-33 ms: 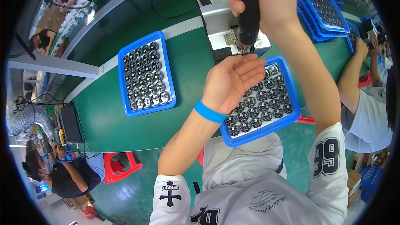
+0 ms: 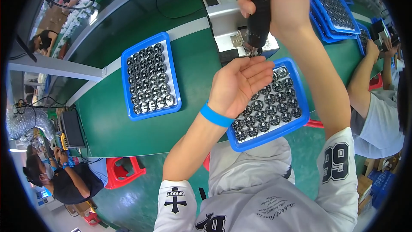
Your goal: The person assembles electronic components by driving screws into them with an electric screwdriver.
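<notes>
Right hand [image 2: 285,6] at 12 o'clock, fist closed around a black electric screwdriver [image 2: 259,15] held upright, tip pointing down onto a small metal fixture [image 2: 240,43] on the grey machine block [image 2: 219,17]. Left hand [image 2: 240,83] near centre, open, palm up, fingers [image 2: 262,71] stretched toward 1 o'clock, just below the screwdriver tip; cannot tell if any small part lies in the palm. Blue wristband [image 2: 216,116] on the left wrist. Left hand hovers over a blue tray [image 2: 300,103] at 3 o'clock from centre, filled with rows of round dark parts [image 2: 274,103], hand covering the tray's upper left corner. Second blue tray [image 2: 171,77] at 9 o'clock, well apart from the hands, also loaded with round dark parts, its bottom row shinier. Both trays sit on a green surface [image 2: 197,77]. More blue trays stacked [image 2: 334,13] at 1 o'clock beside the right forearm. Another person's arm [image 2: 365,73] comes in at 3 o'clock on the far right. Red stool [image 2: 124,172] on the floor at 8 o'clock, a seated person [image 2: 68,180] beside it at 8 o'clock edge.
</notes>
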The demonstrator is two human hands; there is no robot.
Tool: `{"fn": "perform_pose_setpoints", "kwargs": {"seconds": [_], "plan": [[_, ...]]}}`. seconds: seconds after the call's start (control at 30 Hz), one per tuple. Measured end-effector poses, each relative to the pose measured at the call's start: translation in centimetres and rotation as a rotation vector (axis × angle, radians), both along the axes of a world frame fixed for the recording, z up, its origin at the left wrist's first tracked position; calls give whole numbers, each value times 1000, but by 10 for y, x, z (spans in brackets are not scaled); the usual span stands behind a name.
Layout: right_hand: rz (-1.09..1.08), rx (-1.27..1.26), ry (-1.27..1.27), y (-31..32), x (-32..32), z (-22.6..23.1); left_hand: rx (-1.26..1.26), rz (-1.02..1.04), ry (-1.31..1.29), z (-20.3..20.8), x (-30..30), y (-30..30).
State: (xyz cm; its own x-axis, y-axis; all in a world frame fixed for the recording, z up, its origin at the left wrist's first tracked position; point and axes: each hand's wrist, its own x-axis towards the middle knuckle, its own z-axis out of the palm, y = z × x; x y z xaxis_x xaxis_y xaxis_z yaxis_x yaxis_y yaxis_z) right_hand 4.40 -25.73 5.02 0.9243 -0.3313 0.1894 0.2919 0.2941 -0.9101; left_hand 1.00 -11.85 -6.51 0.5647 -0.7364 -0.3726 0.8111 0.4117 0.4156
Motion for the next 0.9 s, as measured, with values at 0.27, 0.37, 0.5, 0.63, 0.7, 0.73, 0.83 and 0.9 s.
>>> {"fn": "perform_pose_setpoints", "kwargs": {"seconds": [0.27, 0.37, 0.5, 0.63, 0.7, 0.73, 0.83, 0.9], "plan": [[17, 222, -36, 0, -26, 7, -34, 20, 18, 2, -4, -4], [8, 302, -73, -4, -32, 5, 52, 47, -13, 10, -9, -2], [-44, 200, -221, -16, -44, -3, 81, 57, -33, 13, -19, 15], [-96, 241, -216, -13, -56, 1, 79, 55, -103, 14, -24, 29], [-72, 305, -225, -10, -62, 1, 89, 53, -137, 16, -25, 27], [-108, 343, -194, -5, -66, 7, 73, 28, -144, 18, -27, 23], [-56, 363, -213, -8, -69, 5, -6, -27, -151, 13, -27, 22], [-63, 364, -215, -11, -70, 5, -69, -59, -151, 9, -28, 22]]}}
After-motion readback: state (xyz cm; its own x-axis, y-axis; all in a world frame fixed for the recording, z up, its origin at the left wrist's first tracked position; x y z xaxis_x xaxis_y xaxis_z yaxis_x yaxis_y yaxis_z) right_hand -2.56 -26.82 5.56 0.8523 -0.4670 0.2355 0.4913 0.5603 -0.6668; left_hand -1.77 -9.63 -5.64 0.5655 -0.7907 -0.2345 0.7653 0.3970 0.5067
